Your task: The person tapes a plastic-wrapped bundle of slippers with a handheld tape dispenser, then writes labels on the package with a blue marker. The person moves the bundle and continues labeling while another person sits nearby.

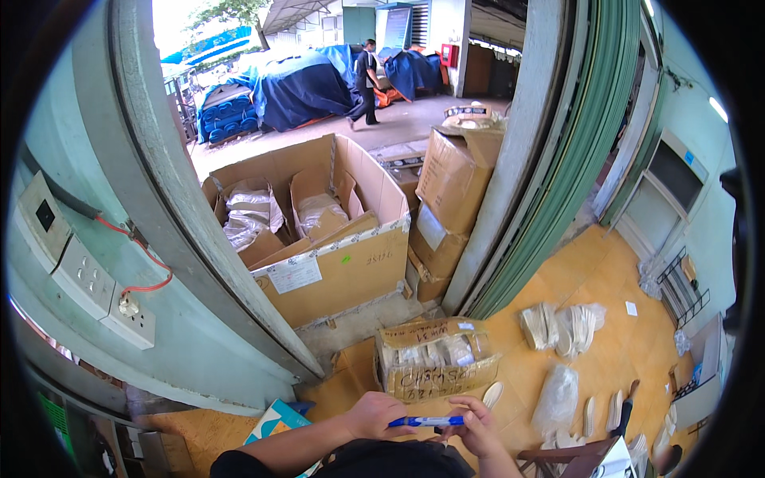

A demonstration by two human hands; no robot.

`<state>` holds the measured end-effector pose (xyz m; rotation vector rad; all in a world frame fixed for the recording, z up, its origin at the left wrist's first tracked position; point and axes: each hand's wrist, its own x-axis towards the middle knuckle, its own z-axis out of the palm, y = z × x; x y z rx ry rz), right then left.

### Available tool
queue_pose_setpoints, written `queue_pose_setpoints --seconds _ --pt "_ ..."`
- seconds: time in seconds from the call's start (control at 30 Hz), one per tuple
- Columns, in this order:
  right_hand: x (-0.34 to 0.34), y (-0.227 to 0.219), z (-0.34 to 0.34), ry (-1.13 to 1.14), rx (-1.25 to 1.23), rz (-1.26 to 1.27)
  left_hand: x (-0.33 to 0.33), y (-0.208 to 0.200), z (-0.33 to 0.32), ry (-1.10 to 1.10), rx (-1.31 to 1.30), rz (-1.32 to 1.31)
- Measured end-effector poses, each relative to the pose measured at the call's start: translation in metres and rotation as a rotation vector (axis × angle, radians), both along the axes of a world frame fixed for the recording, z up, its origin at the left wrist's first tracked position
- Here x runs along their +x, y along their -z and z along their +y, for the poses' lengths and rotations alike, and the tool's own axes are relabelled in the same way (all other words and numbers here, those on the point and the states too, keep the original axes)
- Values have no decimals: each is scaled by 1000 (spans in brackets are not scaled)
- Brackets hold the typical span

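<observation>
A blue-and-white marker pen (pixel 429 421) lies sideways between my two hands, in front of my dark top. My left hand (pixel 377 416) is closed on its left end. At the other end, the fingers of my right hand (pixel 476 428) pinch the pen. Just beyond my hands stands an open cardboard box (pixel 438 381) with handwriting on its side, packed with pale items in clear plastic. A single pale shoe sole (pixel 493 394) is on the floor to the right of this box.
A large cardboard box (pixel 343 271) fills much of the doorway, beside stacked cartons (pixel 454 179). A green folding gate (pixel 550 175) stands at right. Soles (pixel 578 328) and a plastic bag (pixel 555 398) lie on the floor, near a brown chair (pixel 570 456). A person (pixel 366 84) walks outside.
</observation>
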<state>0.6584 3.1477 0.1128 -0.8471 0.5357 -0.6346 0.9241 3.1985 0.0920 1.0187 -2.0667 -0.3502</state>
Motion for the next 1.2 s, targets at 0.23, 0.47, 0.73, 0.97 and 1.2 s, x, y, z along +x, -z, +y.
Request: queue_pose_setpoints --seconds 0.23,0.47,0.73,0.97,1.2 --pt "18 -24 6 -589 -472 530 9 -16 9 156 -41 -98" --pt "45 -32 20 -405 -792 493 25 -25 -2 346 -95 -46" --pt "53 -40 35 -252 -873 495 27 -47 -16 557 -82 -106" --pt "43 -44 50 -68 -814 474 14 -48 -28 687 -33 14" --pt "38 -53 56 -5 -897 561 0 -40 -33 746 127 203"
